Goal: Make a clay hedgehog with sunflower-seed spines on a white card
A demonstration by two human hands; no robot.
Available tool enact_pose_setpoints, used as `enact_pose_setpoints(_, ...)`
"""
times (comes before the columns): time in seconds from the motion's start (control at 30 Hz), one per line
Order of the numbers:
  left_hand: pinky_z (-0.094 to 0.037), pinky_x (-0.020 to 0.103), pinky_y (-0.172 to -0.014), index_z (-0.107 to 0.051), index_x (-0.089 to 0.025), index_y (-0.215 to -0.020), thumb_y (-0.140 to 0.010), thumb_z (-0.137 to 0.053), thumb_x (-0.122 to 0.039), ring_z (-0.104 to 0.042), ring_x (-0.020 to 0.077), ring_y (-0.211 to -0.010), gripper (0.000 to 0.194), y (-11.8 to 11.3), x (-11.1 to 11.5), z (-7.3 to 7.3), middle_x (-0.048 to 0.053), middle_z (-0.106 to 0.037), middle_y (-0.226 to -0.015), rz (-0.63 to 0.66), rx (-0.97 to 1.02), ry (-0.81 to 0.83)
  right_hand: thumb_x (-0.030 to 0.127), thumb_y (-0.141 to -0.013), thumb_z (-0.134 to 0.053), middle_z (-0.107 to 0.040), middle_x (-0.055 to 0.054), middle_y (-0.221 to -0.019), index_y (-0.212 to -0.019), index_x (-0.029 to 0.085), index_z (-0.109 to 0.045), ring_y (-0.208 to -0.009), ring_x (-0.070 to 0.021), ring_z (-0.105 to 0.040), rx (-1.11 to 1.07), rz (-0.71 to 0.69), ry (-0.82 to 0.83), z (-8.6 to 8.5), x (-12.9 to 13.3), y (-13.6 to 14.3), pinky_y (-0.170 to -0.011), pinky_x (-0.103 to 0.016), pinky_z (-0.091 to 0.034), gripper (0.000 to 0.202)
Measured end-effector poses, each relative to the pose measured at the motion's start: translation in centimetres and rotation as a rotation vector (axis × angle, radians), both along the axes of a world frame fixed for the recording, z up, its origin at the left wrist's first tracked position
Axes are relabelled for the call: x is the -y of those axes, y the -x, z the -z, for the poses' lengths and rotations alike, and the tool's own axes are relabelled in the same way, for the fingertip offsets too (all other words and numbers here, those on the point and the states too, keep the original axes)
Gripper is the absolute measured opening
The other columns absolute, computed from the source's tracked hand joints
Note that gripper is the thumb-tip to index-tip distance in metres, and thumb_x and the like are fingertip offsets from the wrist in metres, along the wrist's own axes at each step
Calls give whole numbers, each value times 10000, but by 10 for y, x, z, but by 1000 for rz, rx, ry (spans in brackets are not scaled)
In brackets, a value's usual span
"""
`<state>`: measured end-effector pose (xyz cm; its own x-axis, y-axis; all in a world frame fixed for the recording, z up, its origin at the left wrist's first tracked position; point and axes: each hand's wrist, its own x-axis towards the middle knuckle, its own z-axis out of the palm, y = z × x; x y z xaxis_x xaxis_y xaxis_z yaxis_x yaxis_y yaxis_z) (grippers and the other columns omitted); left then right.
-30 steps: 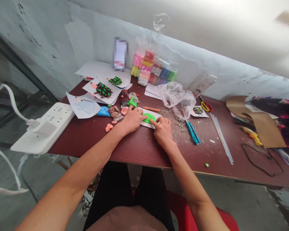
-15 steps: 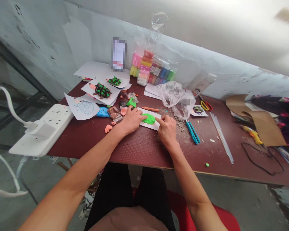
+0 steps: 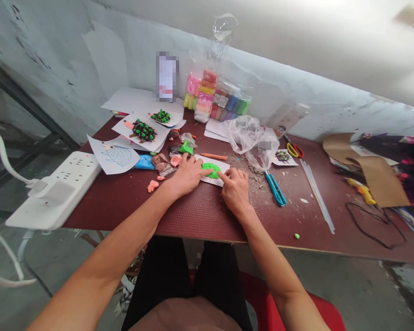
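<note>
A flat oval of bright green modelling clay (image 3: 210, 170) lies on a small white card (image 3: 218, 182) on the table. My left hand (image 3: 189, 174) rests at the card's left side, fingers spread, one fingertip touching the clay's left edge. From the right, my right hand (image 3: 236, 187) points its index finger onto the clay's right edge; its other fingers are curled in, and I see nothing held in them. Just beyond my left hand sit a lump of green clay (image 3: 186, 147) and a bag of brown clay (image 3: 162, 162). An orange pencil-like stick (image 3: 214, 156) lies behind the card.
Hedgehog pictures (image 3: 144, 130) lie back left, near a white power strip (image 3: 60, 188). Bagged coloured clay (image 3: 227, 101) leans on the wall. Right of my hands are a teal cutter (image 3: 276, 188), scissors (image 3: 294, 150), clear sticks (image 3: 317, 195) and a yellow glue gun (image 3: 361, 190).
My right index finger has moved slightly left, onto the clay's right edge. My left hand stays at the clay's left side. The whole view has shifted a little.
</note>
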<state>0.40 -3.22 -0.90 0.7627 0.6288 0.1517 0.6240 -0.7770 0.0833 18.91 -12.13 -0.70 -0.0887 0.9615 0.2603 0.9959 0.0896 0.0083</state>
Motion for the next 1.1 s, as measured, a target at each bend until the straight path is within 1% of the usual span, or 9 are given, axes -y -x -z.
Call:
enact_pose_setpoints(0.17,-346,513,-1007,-639,-419,-1353,-1009,-432,-135,-576,266,-1032,491,1,-2,4,76,-683,-1077,20,36,-28,142,-990,-459,-609,-111,-1029,-1193,252,-774,-940,-245,-436,10,8,49,-1,1,3,-866,-373,-286,390)
enact_pose_setpoints(0.33,-337,513,-1015,-653,-406,-1330,-997,-444,-123,-583,266,-1034,484,0,-1,3,73,-692,-1083,8,50,-9,123,-994,-450,-603,-100,-1069,-1314,305,-726,-946,-234,-443,-7,-30,63,-2,1,6,-889,-373,-285,459)
enact_pose_setpoints(0.43,-340,509,-1008,-668,-387,-1307,-996,-438,-120,-596,269,-1036,470,0,-1,2,76,-702,-1088,-6,45,-2,125,-998,-452,-608,-97,-1057,-1298,308,-737,-949,-231,-453,-22,-36,83,-1,0,6,-892,-370,-291,452)
enact_pose_setpoints(0.57,-353,509,-999,-681,-278,-1287,-977,-419,-83,-620,276,-1043,450,0,-3,2,106,-726,-1135,-13,80,1,97,-994,-421,-604,-104,-1081,-1335,295,-717,-969,-235,-455,-53,52,46,1,-3,1,-880,-365,-300,493)
enact_pose_setpoints(0.67,-362,508,-993,-707,-174,-1187,-949,-435,-51,-634,287,-1066,383,-1,-4,3,141,-731,-1161,-26,79,2,89,-983,-435,-598,-104,-1067,-1340,308,-714,-969,-238,-451,-60,69,60,2,-5,-2,-866,-366,-295,503)
enact_pose_setpoints(0.8,-378,477,-954,-720,-164,-1095,-939,-448,-40,-640,277,-1062,337,-2,-4,4,137,-732,-1172,-28,62,-23,110,-985,-447,-602,-102,-1067,-1254,308,-760,-979,-240,-456,-74,79,87,0,-8,0,-885,-373,-295,458)
enact_pose_setpoints(0.87,-380,467,-951,-722,-174,-1092,-940,-447,-37,-638,270,-1067,342,-1,-5,4,128,-733,-1184,-26,69,-26,105,-980,-446,-602,-102,-1104,-1293,310,-737,-1002,-240,-462,-93,92,77,0,-9,3,-909,-376,-299,474)
enact_pose_setpoints(0.97,-381,467,-959,-730,-183,-1076,-939,-451,-40,-641,267,-1059,342,0,-5,6,124,-734,-1190,-25,89,-17,213,-1004,-485,-591,-118,-1198,-1345,278,-697,-1059,-258,-457,-102,106,34,0,-10,8,-951,-398,-307,407)
enact_pose_setpoints(1.1,-394,459,-961,-725,-186,-1118,-927,-459,-42,-647,270,-1051,357,0,-6,9,126,-745,-1164,-32,141,-25,431,-1034,-504,-570,-141,-1320,-1251,247,-733,-1176,-287,-436,-85,71,15,2,-10,11,-1024,-432,-300,366)
